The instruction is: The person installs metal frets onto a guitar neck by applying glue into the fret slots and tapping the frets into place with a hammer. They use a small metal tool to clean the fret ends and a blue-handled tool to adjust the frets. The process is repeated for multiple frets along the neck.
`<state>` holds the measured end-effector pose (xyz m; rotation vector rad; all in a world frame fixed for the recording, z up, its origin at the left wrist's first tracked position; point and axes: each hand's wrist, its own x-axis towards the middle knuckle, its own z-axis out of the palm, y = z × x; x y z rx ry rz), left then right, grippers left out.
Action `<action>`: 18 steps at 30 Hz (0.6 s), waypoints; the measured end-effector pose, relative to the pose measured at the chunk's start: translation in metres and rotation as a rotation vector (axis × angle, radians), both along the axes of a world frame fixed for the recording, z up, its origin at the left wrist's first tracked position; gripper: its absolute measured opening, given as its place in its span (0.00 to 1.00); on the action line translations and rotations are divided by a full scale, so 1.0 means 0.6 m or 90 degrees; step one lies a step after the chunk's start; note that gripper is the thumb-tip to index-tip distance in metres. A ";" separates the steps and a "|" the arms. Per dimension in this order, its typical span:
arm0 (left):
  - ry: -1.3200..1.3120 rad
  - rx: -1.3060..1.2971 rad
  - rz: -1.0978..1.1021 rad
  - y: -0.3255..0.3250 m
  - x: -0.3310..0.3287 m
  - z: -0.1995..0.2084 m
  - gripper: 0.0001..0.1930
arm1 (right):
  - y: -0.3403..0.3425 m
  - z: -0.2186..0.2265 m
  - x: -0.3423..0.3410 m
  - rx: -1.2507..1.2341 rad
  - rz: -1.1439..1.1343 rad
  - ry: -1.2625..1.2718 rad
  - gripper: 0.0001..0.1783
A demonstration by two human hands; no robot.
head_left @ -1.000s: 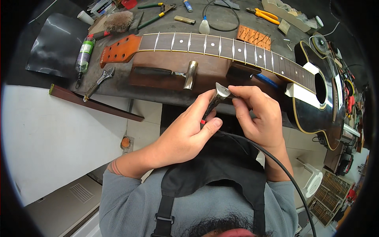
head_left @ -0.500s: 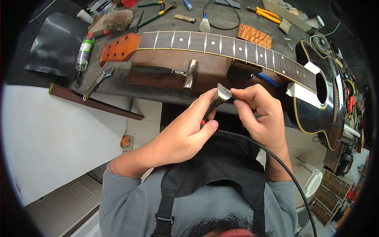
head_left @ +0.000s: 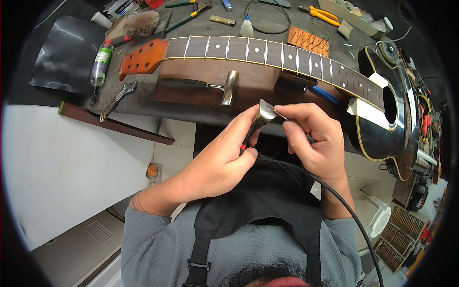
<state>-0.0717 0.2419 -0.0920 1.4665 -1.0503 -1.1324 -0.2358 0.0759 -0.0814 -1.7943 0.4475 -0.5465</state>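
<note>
Above the bench's front edge, my left hand (head_left: 222, 155) is wrapped round end nippers (head_left: 266, 113), with their shiny metal head up and a bit of red on the dark handle. Just right of that head, my right hand (head_left: 313, 136) pinches a thin piece of fret wire (head_left: 281, 114), its end against the nippers' jaws. Beyond both hands lies a guitar neck (head_left: 267, 52) with bright frets across its dark fingerboard. A hammer (head_left: 230, 88) with a metal head rests on the brown surface before the neck.
The black guitar body (head_left: 377, 138) with white tape is at the right. An adjustable wrench (head_left: 119, 99) and a bottle (head_left: 101, 67) lie left. A drilled wooden block (head_left: 308, 42), orange pliers (head_left: 325, 17) and a looped cable stand behind the neck. A black cable (head_left: 342, 198) crosses my right forearm.
The nippers have moved slightly left and up, tilting a little, with my left hand. My right hand still pinches the fret wire, which now shows more clearly at the jaws.
</note>
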 end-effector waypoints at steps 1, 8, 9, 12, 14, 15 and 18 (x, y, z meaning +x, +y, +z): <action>0.006 0.001 0.000 0.000 0.002 0.000 0.41 | -0.004 0.001 -0.007 -0.043 0.006 0.014 0.09; 0.019 0.006 -0.006 0.003 0.004 -0.001 0.42 | 0.004 -0.003 -0.006 0.005 -0.048 0.007 0.09; 0.025 0.002 -0.008 0.003 0.003 -0.002 0.42 | 0.006 -0.003 -0.004 0.010 -0.054 0.002 0.09; 0.038 -0.005 -0.011 0.002 -0.001 -0.001 0.42 | 0.007 -0.004 -0.001 -0.007 -0.053 -0.005 0.08; 0.038 -0.001 -0.009 0.000 -0.001 0.005 0.42 | 0.006 -0.009 -0.001 -0.032 -0.042 -0.006 0.08; 0.032 0.000 -0.009 0.000 -0.001 0.005 0.42 | 0.005 -0.010 -0.002 -0.037 -0.040 -0.004 0.08; 0.021 0.003 -0.009 0.002 0.000 0.004 0.41 | 0.007 -0.006 -0.003 -0.021 -0.041 0.006 0.09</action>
